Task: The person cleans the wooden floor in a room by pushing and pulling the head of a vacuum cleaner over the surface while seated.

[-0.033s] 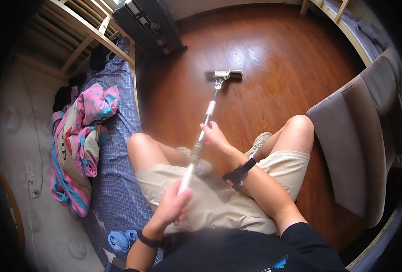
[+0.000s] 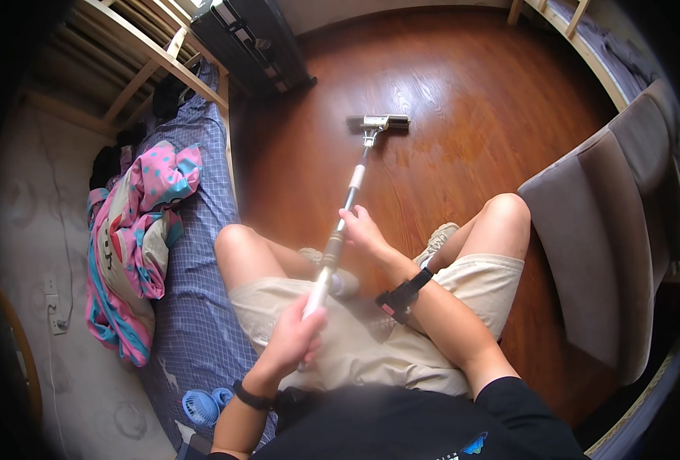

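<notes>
A sponge mop [image 2: 356,177] with a silver-and-white pole runs from my lap out over the floor. Its wide, dark-ended mop head [image 2: 386,123] is on the reddish-brown wood floor [image 2: 439,146] beyond my knees. My left hand [image 2: 297,335] is wrapped round the white upper end of the pole, just above my beige shorts. Farther along, my right hand [image 2: 363,231] grips the thinner metal part of the pole, with the thumb side facing the mop head. Both hands are closed on the mop. Some blur lies over the left hand and the near pole.
On the left stands a bed with a blue checked sheet [image 2: 202,291], holding a pink-and-blue quilt [image 2: 156,222] and a small blue fan [image 2: 200,408]. A dark case [image 2: 251,50] stands at the back left. A grey-brown padded seat [image 2: 585,245] is on the right.
My left hand has shifted slightly forward with the pole's end. The mop head has moved a very little away from me. My right hand looks almost unmoved.
</notes>
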Tool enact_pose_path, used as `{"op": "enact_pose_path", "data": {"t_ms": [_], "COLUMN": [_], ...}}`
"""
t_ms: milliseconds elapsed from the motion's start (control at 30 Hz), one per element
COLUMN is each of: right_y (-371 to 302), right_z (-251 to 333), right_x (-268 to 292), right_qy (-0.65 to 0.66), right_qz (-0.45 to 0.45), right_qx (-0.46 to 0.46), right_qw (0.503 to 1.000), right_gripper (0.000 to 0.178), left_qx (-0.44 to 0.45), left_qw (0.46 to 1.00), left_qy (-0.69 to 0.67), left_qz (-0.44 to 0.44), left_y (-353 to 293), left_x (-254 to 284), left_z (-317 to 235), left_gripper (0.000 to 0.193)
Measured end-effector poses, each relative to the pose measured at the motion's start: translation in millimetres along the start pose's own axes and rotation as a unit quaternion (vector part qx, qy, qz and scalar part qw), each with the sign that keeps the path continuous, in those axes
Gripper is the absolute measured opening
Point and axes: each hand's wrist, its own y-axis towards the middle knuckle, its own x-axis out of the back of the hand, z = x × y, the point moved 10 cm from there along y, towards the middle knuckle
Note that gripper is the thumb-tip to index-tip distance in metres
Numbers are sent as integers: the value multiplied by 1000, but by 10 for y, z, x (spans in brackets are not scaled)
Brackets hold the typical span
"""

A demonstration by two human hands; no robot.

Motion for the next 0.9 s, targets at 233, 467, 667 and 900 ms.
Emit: {"op": "enact_pose_path", "data": {"t_ms": [233, 467, 667, 900], "right_y": [18, 261, 478, 274], "right_z": [17, 58, -193, -649], "right_x": [201, 423, 439, 47], "right_qy": [94, 73, 105, 299], "right_qz": [-30, -25, -64, -47], "right_qx": [33, 49, -16, -121], "right_qw": [995, 996, 992, 945], "right_gripper": [52, 41, 44, 29], "left_qx": [-92, -107, -13, 126], "left_qw": [992, 963, 958, 933], "left_qy": [88, 247, 283, 334], "left_qz": [-19, 0, 40, 52], "left_y": [1206, 1419, 337, -1204], "left_x": [52, -374, -215, 524], "left_z": [-510, -582, -204, 84], "left_gripper": [22, 38, 61, 69]}}
